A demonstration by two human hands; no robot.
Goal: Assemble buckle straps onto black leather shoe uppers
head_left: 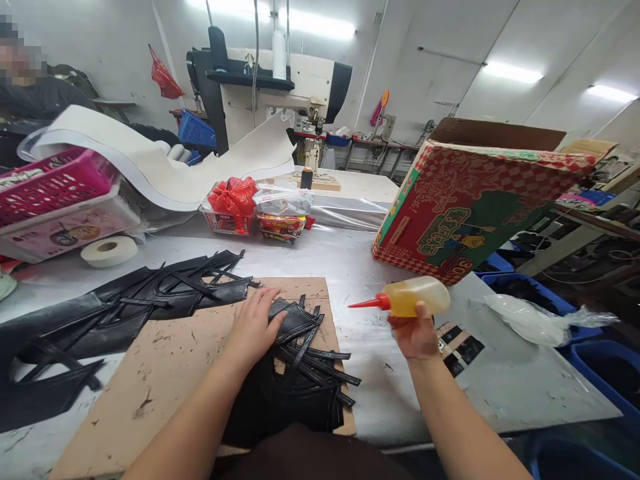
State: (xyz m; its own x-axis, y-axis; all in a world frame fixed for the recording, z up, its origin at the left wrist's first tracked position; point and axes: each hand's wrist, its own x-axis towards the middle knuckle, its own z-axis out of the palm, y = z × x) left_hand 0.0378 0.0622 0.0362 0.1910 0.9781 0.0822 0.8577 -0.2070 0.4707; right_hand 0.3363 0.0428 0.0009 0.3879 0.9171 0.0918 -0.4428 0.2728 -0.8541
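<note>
My right hand (417, 337) is closed around a squeeze bottle (417, 297) of yellowish liquid, held on its side above the table. Its long red nozzle points left. My left hand (257, 327) lies with fingers stretched out at the left edge of a stack of black leather-like strappy pieces (300, 353), the thumb touching the upper one. Narrow straps stick out to the right of that stack. Beneath it is a worn cardboard sheet (175, 360). More black strappy pieces (90, 310) are spread out on the left, partly over the cardboard.
A sewing machine (280, 87) stands behind the metal-topped table (350, 260). A red printed carton (465, 207) leans at right, near blue bins (610, 373). Small packets (283, 223), a white tape roll (109, 251) and pink basket (60, 183) line the back and left. Another person sits far left.
</note>
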